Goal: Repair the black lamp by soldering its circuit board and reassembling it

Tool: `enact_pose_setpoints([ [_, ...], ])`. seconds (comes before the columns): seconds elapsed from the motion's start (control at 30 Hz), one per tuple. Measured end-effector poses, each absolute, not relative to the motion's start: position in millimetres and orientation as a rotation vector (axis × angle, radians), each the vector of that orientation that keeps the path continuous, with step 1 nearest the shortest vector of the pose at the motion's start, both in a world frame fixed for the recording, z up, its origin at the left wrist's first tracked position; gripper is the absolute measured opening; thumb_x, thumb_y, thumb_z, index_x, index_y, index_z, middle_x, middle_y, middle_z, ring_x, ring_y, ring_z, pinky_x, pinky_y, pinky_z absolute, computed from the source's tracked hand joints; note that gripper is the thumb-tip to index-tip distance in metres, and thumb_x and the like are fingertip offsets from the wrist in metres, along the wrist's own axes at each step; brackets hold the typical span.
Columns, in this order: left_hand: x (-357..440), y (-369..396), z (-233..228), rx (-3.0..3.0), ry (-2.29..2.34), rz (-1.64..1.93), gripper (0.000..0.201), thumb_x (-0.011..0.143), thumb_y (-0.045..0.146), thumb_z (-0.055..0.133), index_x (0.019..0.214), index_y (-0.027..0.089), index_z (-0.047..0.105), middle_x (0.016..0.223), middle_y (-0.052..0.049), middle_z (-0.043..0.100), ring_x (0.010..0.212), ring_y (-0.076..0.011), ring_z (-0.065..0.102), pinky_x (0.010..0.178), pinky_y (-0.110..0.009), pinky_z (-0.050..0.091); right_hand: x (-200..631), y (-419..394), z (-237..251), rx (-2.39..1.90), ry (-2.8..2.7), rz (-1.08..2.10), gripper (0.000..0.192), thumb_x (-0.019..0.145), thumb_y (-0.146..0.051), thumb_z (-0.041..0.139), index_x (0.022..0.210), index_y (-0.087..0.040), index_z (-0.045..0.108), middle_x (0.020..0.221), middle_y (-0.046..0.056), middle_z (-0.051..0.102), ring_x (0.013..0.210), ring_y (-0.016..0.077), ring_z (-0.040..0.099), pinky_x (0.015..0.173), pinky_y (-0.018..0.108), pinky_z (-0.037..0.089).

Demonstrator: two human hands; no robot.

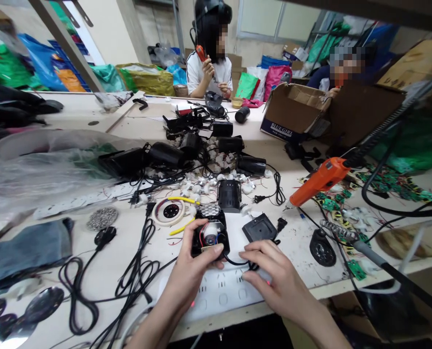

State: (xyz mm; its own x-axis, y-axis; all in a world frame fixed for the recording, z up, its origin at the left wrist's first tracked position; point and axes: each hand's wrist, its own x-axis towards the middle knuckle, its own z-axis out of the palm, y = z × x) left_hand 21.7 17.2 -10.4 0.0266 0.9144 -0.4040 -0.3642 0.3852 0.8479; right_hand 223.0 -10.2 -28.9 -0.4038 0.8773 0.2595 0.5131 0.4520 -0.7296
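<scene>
My left hand [196,257] is closed around a small black appliance housing [223,247]. Its open side faces up and shows a white motor [211,231] with red and blue wires; the left thumb lies along its near edge. From the housing a black power cord [233,262] runs right, to my right hand [274,271]. The right fingers and thumb curl around the cord's bundled part, which is partly hidden. Beyond the right hand lies a square black cover [259,228], with a plug [281,224] beside it. Under both hands is a white power strip [221,293].
An orange electric screwdriver [319,180] hangs at the right, above green circuit boards [356,269]. Black housings [229,195] and white motors pile up ahead. Looped cords [79,295] and a heap of screws [102,218] lie left. Two people sit across the bench, near a cardboard box [292,109].
</scene>
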Motion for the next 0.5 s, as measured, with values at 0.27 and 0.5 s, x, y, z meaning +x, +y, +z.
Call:
enact_pose_setpoints([
  [0.27,15.7,9.6,-12.9,0.818,1.26,1.099,0.062,0.068,0.028,0.078,0.117,0.028,0.041,0.083,0.005,0.06,0.058,-0.0106,0.058,0.062,-0.025,0.05,227.1,71.7,-25.3,-1.44,-2.024,0.488,0.023,0.094,-0.016,0.056,0.115,-0.012,0.063,0.113,0.013,0.058,0.112,0.0248,0.053,0.101,0.043,0.043],
  [0.5,5.9,4.6,-12.3,0.84,1.241,1.001,0.073,0.07,0.039,0.078,0.131,0.027,0.039,0.095,-0.001,0.062,0.062,-0.0144,0.06,0.069,-0.033,0.054,205.6,160.2,-24.5,-1.517,-2.339,0.762,0.111,0.05,-0.025,0.095,0.148,-0.024,0.041,0.152,0.018,0.029,0.142,0.0394,0.022,0.113,0.052,0.028],
])
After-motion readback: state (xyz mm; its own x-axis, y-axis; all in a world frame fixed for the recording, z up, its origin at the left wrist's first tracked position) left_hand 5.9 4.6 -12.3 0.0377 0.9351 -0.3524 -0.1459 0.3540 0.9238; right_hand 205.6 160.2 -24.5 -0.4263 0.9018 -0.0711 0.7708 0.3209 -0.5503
